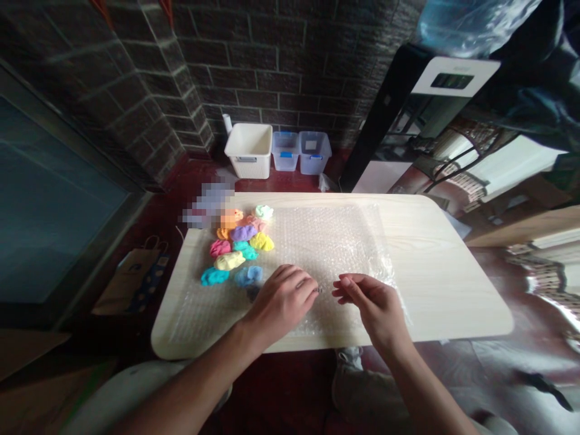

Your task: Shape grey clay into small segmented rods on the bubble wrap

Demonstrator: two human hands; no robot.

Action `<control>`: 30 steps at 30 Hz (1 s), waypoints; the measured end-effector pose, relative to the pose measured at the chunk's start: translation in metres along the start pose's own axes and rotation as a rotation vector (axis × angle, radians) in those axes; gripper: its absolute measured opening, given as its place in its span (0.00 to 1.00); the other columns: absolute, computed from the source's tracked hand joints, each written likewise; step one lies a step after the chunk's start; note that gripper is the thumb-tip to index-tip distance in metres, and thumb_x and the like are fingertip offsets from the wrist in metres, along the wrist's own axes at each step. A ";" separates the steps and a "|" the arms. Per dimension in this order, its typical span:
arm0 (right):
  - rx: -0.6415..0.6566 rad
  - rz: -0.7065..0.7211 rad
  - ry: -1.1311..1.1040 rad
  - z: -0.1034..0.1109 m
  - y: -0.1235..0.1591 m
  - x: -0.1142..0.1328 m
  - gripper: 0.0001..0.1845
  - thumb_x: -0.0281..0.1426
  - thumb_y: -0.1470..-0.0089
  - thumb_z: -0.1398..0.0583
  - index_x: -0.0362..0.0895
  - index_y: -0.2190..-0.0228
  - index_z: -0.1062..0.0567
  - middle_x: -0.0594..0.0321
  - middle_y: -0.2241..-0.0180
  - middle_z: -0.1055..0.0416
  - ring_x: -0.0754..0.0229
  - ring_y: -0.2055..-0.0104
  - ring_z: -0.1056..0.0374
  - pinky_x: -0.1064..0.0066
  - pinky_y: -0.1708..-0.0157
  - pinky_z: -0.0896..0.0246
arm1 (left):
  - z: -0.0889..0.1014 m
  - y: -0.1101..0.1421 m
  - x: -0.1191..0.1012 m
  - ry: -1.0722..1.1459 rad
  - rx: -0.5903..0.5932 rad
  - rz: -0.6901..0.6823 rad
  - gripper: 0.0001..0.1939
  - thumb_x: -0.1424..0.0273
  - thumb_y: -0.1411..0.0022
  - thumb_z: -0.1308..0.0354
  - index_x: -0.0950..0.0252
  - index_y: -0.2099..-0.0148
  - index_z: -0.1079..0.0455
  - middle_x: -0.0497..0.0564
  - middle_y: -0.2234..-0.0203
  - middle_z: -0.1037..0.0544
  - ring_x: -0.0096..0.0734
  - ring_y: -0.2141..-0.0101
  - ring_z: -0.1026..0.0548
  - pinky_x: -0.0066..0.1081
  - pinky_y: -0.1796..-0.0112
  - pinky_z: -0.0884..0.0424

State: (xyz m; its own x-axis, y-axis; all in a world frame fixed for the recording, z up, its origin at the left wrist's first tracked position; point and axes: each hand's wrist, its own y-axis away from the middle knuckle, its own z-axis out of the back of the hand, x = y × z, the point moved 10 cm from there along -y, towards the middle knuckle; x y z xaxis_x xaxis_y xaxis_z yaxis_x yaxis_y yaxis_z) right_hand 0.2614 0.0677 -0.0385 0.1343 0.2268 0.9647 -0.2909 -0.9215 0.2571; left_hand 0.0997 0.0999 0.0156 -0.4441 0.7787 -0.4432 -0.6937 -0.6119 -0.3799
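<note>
Over the bubble wrap (326,241), my left hand (285,296) has its fingers curled closed. A tiny greyish bit shows at its fingertips, too small to name. My right hand (374,299) is a short way to the right, thumb pressed to the fingers in a pinch; whatever is between them is hidden. Left of my left hand lie several lumps of soft modelling clay, among them a blue lump (249,276), a pale yellow lump (229,261), a teal lump (215,277), a purple lump (243,233) and a bright yellow lump (262,241). A dark lump (252,293) is partly covered by my left wrist.
The bubble wrap lies on a pale wooden table (444,272) with rounded corners. Beyond it, a white bin (249,166) and two clear plastic boxes stand by the brick wall. A water dispenser (385,121) is at the back right. On the floor at left stands a paper bag (127,278).
</note>
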 end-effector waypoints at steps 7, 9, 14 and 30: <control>0.078 0.036 0.081 -0.011 0.003 0.005 0.17 0.42 0.52 0.24 0.41 0.72 0.17 0.58 0.77 0.20 0.62 0.76 0.26 0.72 0.76 0.31 | 0.037 0.012 0.005 0.240 -0.215 0.003 0.06 0.81 0.37 0.38 0.66 0.61 0.27 0.52 0.68 0.20 0.36 0.63 0.22 0.34 0.59 0.26; 0.089 0.027 0.075 -0.012 0.002 0.002 0.18 0.43 0.51 0.24 0.41 0.68 0.15 0.55 0.74 0.18 0.59 0.73 0.23 0.69 0.71 0.26 | 0.042 0.015 0.010 0.282 -0.237 0.030 0.06 0.81 0.37 0.37 0.66 0.62 0.27 0.51 0.68 0.20 0.34 0.64 0.22 0.33 0.60 0.26; 0.158 -0.039 -0.029 -0.026 0.005 -0.012 0.20 0.46 0.48 0.26 0.43 0.60 0.15 0.52 0.64 0.14 0.51 0.63 0.17 0.59 0.56 0.20 | 0.041 0.019 0.026 0.351 -0.239 0.122 0.06 0.78 0.35 0.35 0.65 0.58 0.24 0.51 0.66 0.18 0.34 0.63 0.21 0.31 0.60 0.27; 0.139 -0.005 0.087 -0.025 0.005 -0.011 0.15 0.41 0.50 0.25 0.42 0.69 0.15 0.55 0.72 0.17 0.59 0.72 0.25 0.69 0.69 0.28 | 0.017 0.028 0.060 0.894 -0.248 0.560 0.09 0.67 0.35 0.37 0.68 0.58 0.20 0.54 0.66 0.16 0.35 0.64 0.19 0.32 0.60 0.25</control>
State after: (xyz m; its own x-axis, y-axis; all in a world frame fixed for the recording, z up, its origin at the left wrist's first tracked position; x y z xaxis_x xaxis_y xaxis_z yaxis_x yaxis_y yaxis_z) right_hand 0.2347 0.0684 -0.0459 0.0508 0.2528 0.9662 -0.1558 -0.9536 0.2577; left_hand 0.0433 0.1319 -0.0078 -0.0186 0.0580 -0.9981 -0.3423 -0.9384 -0.0481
